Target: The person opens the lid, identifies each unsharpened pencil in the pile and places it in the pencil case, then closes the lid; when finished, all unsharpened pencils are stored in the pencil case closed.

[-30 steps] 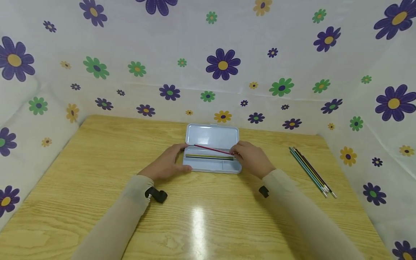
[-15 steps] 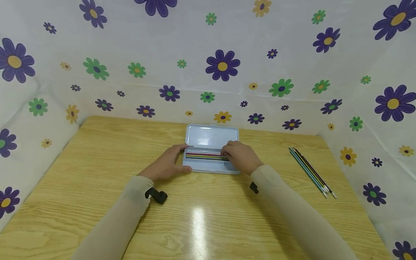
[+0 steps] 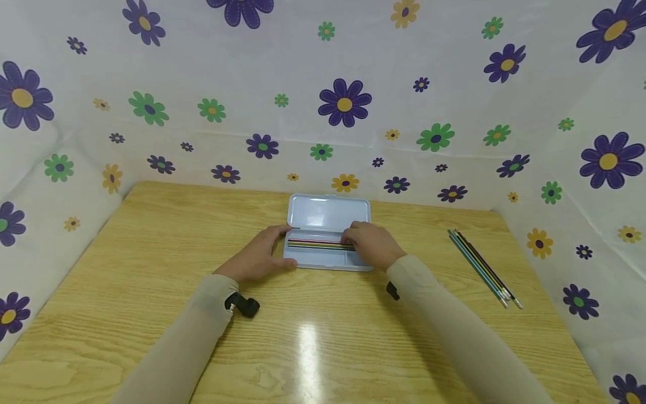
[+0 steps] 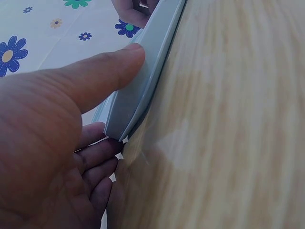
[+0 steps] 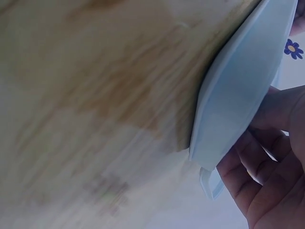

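Note:
A light blue pencil case [image 3: 318, 259] lies with its lid [image 3: 328, 212] raised at the back. In its long compartment a red pencil [image 3: 313, 240] rests alongside yellow and dark pencils [image 3: 315, 247]. My left hand [image 3: 257, 255] steadies the case's left end, thumb on the front wall and fingers at the side and back; the left wrist view shows the thumb [image 4: 105, 74] against that wall. Fingers of my right hand [image 3: 375, 246] reach curled into the case's right part and pinch the red pencil near its right end. Their tips are hidden behind the case wall [image 5: 243, 71] in the right wrist view.
Several teal and dark pencils [image 3: 479, 266] with white eraser ends lie in a loose bundle at the right of the wooden table [image 3: 313, 348]. A flower-printed white sheet [image 3: 282, 56] stands behind the table and along both sides.
The red pencil went from slanting across the case to lying flat, then slid closer to the other pencils. My right hand moved left with it; my left hand stayed put.

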Demonstrator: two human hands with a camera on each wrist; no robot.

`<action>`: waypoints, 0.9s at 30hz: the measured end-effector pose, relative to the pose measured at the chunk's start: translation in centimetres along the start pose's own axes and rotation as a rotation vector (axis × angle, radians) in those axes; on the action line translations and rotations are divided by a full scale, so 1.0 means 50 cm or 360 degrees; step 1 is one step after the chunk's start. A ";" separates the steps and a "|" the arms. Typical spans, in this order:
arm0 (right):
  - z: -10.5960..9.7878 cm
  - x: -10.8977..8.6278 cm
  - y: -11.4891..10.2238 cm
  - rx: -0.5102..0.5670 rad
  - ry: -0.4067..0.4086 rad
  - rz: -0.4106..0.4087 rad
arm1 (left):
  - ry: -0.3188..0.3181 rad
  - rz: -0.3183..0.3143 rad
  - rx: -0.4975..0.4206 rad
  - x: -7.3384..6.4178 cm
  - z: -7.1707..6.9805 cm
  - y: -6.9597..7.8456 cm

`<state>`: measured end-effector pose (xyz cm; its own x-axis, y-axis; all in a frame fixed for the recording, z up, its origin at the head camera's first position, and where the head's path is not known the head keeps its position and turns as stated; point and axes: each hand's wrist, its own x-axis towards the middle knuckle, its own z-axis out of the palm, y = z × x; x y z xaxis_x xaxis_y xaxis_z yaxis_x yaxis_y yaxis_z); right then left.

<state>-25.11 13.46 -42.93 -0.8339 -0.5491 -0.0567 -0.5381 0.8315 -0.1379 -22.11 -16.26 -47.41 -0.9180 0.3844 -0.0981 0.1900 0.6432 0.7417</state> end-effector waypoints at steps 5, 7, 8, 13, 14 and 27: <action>-0.002 -0.005 0.000 -0.0026 -0.0007 -0.0011 | 0.0003 -0.0009 0.0003 -0.003 0.005 0.000; 0.000 -0.008 0.003 -0.0039 0.0000 -0.0012 | 0.0011 -0.0008 0.0007 -0.004 0.005 -0.001; 0.001 -0.010 0.005 -0.0048 0.0007 -0.0016 | 0.0015 -0.0004 0.0009 -0.004 0.005 -0.003; 0.001 -0.030 0.015 -0.0056 0.0048 -0.0037 | 0.0018 -0.0011 0.0005 -0.005 0.008 -0.007; -0.001 -0.037 0.017 -0.0054 0.0057 -0.0040 | 0.0016 -0.0009 -0.0001 -0.005 0.008 -0.007; -0.010 -0.210 0.120 -0.0036 0.0161 -0.0013 | 0.0021 0.0020 0.0000 -0.007 0.012 0.001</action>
<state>-19.63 24.25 -42.68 -0.8369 -0.5455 0.0448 -0.5468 0.8293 -0.1156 -21.58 -15.97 -47.73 -0.9201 0.3834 -0.0802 0.2013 0.6385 0.7428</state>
